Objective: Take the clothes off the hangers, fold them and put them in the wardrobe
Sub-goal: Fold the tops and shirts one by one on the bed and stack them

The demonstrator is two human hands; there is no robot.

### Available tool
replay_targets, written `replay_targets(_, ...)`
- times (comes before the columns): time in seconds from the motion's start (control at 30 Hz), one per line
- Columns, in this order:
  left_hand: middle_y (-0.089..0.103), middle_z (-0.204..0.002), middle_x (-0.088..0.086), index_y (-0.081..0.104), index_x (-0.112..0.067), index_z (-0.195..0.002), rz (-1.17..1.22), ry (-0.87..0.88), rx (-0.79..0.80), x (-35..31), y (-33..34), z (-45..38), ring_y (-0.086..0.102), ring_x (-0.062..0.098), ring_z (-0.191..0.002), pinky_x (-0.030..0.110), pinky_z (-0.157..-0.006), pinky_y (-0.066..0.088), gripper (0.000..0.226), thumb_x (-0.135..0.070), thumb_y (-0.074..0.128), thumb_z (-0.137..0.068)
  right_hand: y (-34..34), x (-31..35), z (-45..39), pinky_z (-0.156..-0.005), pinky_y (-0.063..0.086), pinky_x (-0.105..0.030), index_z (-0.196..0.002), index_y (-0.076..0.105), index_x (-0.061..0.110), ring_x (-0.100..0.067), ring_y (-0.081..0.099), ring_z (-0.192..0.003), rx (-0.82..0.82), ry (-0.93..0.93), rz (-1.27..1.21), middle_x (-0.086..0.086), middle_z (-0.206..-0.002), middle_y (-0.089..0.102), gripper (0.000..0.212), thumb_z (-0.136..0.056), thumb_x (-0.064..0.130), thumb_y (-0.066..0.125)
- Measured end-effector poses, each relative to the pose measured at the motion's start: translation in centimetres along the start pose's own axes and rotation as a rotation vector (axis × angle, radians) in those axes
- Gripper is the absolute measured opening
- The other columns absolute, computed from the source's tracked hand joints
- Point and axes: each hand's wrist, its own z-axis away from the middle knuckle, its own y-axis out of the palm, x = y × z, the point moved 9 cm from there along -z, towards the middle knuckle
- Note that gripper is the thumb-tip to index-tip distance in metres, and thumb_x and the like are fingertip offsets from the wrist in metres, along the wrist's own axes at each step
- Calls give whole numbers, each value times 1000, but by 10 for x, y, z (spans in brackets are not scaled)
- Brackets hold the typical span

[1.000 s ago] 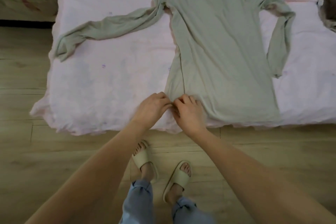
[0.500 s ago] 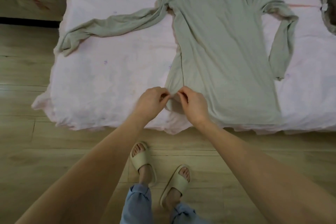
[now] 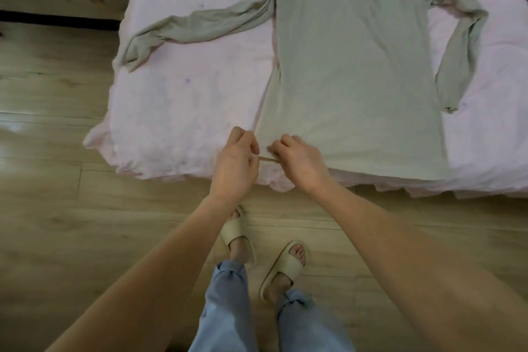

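A thin, soft sage-green long-sleeved top (image 3: 351, 71) lies flat on the bed's (image 3: 185, 106) wrinkled pale pink sheet, sleeves spread to left and right. At its near left hem corner, the left hand (image 3: 234, 164) and right hand (image 3: 300, 160) each pinch the fabric edge, stretching a short strip taut between them.

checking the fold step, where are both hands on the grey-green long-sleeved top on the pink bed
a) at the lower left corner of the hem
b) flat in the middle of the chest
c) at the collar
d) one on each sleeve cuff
a: the left hand and right hand pinch the hem corner of the grey-green long-sleeved top at the near edge of the pink bed, far from collar and cuffs.
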Motion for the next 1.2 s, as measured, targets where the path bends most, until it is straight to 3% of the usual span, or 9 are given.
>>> replay_targets(0.1, 52, -96, 9, 57, -7, -82, -240, -47, 62, 12, 5, 25, 54, 33, -63, 36, -54, 37, 18, 9, 53, -77, -2, 12, 11, -52, 30, -29, -94, 64, 11, -26, 59, -80, 127, -60, 81, -8, -90, 59, 32, -67, 13, 81)
replay_targets(0.2, 51, -103, 10, 60, -9, -92, -310, -286, 230, 52, 23, 42, 59, 34, -86, 37, -66, 41, 13, -1, 52, -87, 28, -2, 25, -79, 40, -34, -122, 56, 9, -27, 51, -112, 505, 7, 96, -10, -120, 53, 33, -90, 19, 58)
replay_targets(0.3, 51, -114, 8, 60, -13, -108, -483, -298, 345, 54, 28, 29, 60, 33, -99, 38, -77, 43, 21, -6, 49, -91, 41, -20, 31, -91, 45, -39, -124, 58, 10, -30, 55, -115, 631, 63, -5, -12, -124, 58, 32, -93, 18, 52)
replay_targets(0.53, 57, -119, 3, 59, -17, -116, -330, -291, 143, 11, -1, -70, 56, 25, -106, 30, -78, 38, 29, -9, 43, -93, -28, -59, -21, -84, 47, -38, -110, 67, 7, -30, 62, -99, 214, 197, -240, -12, -110, 68, 24, -95, 11, 48)
replay_targets(0.73, 59, -121, 1, 63, -18, -115, -192, -240, 42, -4, -11, -154, 54, 21, -111, 35, -87, 45, 25, -15, 46, -97, -63, -98, -110, -81, 47, -39, -105, 66, 5, -31, 61, -94, 66, 250, -219, -14, -104, 65, 20, -93, 8, 50)
replay_targets(0.87, 66, -109, 6, 66, -12, -106, -61, -283, 44, 18, 0, -212, 63, 26, -95, 39, -82, 52, 19, -15, 52, -95, -67, -125, -189, -78, 47, -40, -105, 60, 3, -32, 59, -88, -15, 291, -181, -14, -104, 59, 17, -95, 14, 53)
replay_targets(0.97, 69, -107, 5, 68, -12, -108, 34, -309, 138, 30, 24, -238, 65, 24, -97, 34, -83, 52, 19, -17, 57, -93, -61, -135, -253, -74, 45, -41, -115, 52, 4, -32, 53, -98, -12, 257, -74, -15, -113, 51, 25, -92, 15, 54)
replay_targets(1.07, 69, -105, 1, 69, -15, -109, 77, -285, 191, 27, 36, -259, 65, 19, -94, 29, -82, 49, 21, -18, 56, -93, -48, -138, -315, -70, 41, -37, -128, 45, 10, -30, 46, -113, 127, 155, 189, -12, -127, 44, 42, -87, 12, 54)
replay_targets(1.2, 70, -92, 4, 69, -13, -96, 99, -270, 230, 21, 44, -280, 65, 23, -85, 41, -77, 52, 15, -17, 57, -89, -50, -150, -357, -68, 37, -35, -106, 56, 8, -35, 57, -98, 180, 148, 184, -14, -108, 57, 25, -86, 0, 45)
